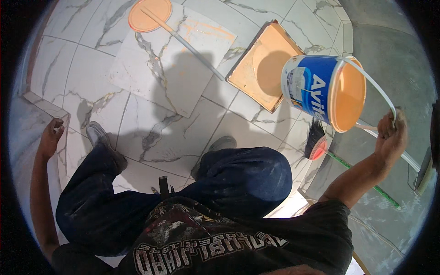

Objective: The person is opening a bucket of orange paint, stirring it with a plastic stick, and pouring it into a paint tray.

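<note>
My right hand (pixel 392 128) is closed round the thin white handle of a blue and white paint bucket (pixel 309 87). The bucket hangs tilted beside a paint tray (pixel 252 87), its open rim turned to the right. Peach-orange paint (pixel 352 96) coats its inside. Peach-orange also covers the tray on the floor, and a round shadow falls across it. My left hand (pixel 53 133) is at the far left, near the low wall edge, with fingers curled in and nothing seen in them.
A peach-smeared round lid (pixel 137 23) and a long pole (pixel 195 52) lie on a marble-patterned sheet (pixel 137 64). A broom with black bristles (pixel 314 133) and a green handle (pixel 353 168) lies at right. White strips (pixel 409 160) are beyond my right forearm.
</note>
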`<move>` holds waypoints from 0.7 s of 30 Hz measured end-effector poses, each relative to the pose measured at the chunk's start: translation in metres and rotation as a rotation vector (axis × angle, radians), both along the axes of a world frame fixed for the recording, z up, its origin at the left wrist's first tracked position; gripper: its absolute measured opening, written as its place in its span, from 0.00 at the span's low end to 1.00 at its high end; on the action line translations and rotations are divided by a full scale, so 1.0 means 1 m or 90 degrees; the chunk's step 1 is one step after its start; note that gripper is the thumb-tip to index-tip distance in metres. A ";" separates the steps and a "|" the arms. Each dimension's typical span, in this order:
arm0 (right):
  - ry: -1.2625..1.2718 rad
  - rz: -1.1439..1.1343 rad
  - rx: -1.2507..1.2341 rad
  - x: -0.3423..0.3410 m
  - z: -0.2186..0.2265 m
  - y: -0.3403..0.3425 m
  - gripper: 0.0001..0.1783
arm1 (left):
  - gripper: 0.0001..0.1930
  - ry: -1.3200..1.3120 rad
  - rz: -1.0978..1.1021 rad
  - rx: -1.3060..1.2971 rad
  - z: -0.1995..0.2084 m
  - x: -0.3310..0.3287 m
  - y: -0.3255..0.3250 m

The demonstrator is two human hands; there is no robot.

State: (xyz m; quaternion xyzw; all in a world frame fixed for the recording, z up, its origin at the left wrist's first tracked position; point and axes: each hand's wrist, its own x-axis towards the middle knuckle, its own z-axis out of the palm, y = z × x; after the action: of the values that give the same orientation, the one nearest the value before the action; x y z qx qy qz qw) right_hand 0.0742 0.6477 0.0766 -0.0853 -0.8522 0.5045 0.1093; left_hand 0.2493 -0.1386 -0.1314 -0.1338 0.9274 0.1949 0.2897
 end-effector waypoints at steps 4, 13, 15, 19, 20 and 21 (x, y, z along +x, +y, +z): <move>-0.043 -0.046 -0.034 -0.007 -0.056 -0.007 0.12 | 0.16 0.024 -0.007 0.027 0.003 -0.002 0.003; -0.105 0.003 0.003 -0.017 -0.063 -0.007 0.13 | 0.16 0.033 0.035 0.037 0.015 0.000 -0.011; -0.047 0.022 0.000 -0.012 -0.033 -0.008 0.12 | 0.17 0.026 0.054 0.028 0.020 0.001 -0.019; 0.001 0.029 0.005 -0.006 0.004 -0.011 0.13 | 0.18 0.017 0.079 -0.020 0.027 -0.001 -0.025; 0.007 -0.008 0.021 -0.007 0.003 -0.011 0.11 | 0.18 0.019 0.077 -0.019 0.028 -0.002 -0.023; -0.011 0.005 0.015 -0.007 -0.001 -0.011 0.11 | 0.18 0.023 0.088 -0.003 0.028 -0.003 -0.020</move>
State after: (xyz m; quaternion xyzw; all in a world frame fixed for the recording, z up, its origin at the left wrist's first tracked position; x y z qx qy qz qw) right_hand 0.0669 0.6372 0.0760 -0.0854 -0.8594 0.4938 0.1010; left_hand 0.2468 -0.1584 -0.1033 -0.1946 0.9215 0.2149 0.2582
